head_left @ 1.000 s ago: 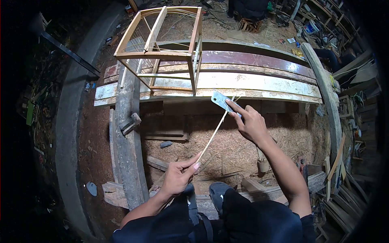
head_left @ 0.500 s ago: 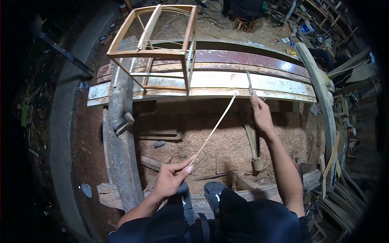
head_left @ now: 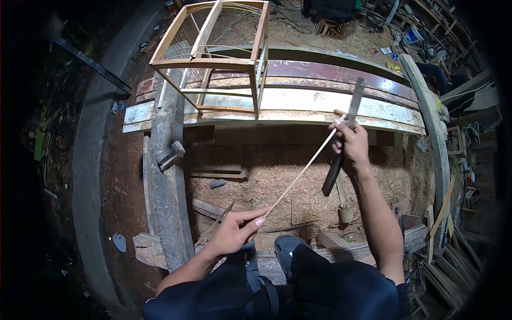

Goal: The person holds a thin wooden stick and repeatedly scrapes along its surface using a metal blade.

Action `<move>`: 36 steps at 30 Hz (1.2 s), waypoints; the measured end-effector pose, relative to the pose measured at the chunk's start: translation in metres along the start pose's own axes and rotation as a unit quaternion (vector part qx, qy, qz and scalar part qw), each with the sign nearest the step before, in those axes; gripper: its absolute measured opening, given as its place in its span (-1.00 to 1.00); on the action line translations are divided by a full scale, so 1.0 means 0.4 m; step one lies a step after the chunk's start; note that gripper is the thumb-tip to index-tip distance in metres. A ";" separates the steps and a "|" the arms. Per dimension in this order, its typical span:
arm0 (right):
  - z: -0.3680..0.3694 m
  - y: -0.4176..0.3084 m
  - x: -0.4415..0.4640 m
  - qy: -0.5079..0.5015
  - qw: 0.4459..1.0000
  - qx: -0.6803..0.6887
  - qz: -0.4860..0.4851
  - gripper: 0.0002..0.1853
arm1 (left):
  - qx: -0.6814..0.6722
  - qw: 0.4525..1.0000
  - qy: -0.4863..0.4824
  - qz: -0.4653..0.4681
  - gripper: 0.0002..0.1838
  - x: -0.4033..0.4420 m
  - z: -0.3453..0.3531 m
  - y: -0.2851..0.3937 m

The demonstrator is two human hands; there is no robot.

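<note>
A thin, pale wooden strip (head_left: 300, 175) slants up between my two hands. My left hand (head_left: 234, 230) pinches its lower end between thumb and fingers, low in front of my knees. My right hand (head_left: 353, 141) is closed around a knife, its flat metal blade (head_left: 358, 98) pointing away from me and its dark handle (head_left: 333, 176) hanging below the palm. The strip's upper end meets the thumb and fingers of this hand, close to the blade. Beyond the hands, a small wooden frame (head_left: 218, 63) stands on the plank bench (head_left: 298, 101).
A thick beam (head_left: 169, 213) runs along the left with a hammer-like block (head_left: 170, 156) on it. Another post (head_left: 424, 101) borders the right. Wood shavings (head_left: 288, 170) cover the ground. Scrap wood (head_left: 450, 277) lies at right. A seated person (head_left: 333, 8) is at the back.
My right hand has turned the knife so its handle shows below, and its fingers now meet the strip's upper end. The view has shifted slightly; my left hand keeps its pinch.
</note>
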State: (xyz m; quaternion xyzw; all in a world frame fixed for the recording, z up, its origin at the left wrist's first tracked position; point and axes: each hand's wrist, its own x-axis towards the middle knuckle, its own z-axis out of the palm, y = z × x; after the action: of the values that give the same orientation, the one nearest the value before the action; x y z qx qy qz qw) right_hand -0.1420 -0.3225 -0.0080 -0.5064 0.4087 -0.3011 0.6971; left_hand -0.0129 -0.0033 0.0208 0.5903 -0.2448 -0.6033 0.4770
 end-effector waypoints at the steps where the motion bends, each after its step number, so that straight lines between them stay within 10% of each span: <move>1: -0.017 0.005 0.016 0.007 1.000 -0.002 -0.012 -0.62 | 0.001 1.000 -0.007 0.019 -0.57 0.000 -0.002 -0.009; 10: 0.004 0.004 -0.028 -0.050 0.974 -0.179 -0.128 -0.22 | -0.133 0.991 0.005 -0.021 -0.55 -0.001 -0.014 -0.022; 17: 0.082 0.039 -0.135 -0.136 0.891 -0.349 -0.255 -0.43 | -0.160 0.987 0.022 -0.017 -0.51 0.003 -0.009 -0.016; 24: 0.170 0.044 -0.370 -0.377 0.778 -0.402 -0.302 -0.39 | -0.306 0.951 0.028 -0.023 -0.91 0.000 -0.005 -0.047; 29: 0.150 0.063 -0.277 -0.190 0.846 -0.383 -0.318 -0.45 | -0.314 0.947 0.012 -0.061 -0.47 -0.006 0.001 0.016; 32: 0.162 0.034 -0.372 -0.359 0.796 -0.398 -0.282 -0.40 | -0.358 0.931 0.041 -0.060 -0.54 -0.010 0.000 -0.049; 33: 0.174 0.061 -0.385 -0.356 0.802 -0.344 -0.335 -0.40 | -0.414 0.905 0.057 -0.086 -0.85 -0.011 0.012 -0.001; 36: 0.159 0.032 -0.347 -0.333 0.796 -0.406 -0.301 -0.40 | -0.414 0.907 0.055 -0.059 -0.80 -0.003 0.011 0.010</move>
State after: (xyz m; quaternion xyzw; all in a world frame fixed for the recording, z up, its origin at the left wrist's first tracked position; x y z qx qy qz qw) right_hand -0.1535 -0.1737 0.0265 -0.9094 0.0624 -0.1152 0.3948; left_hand -0.0162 -0.0052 0.0257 0.3857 0.0885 -0.6441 0.6546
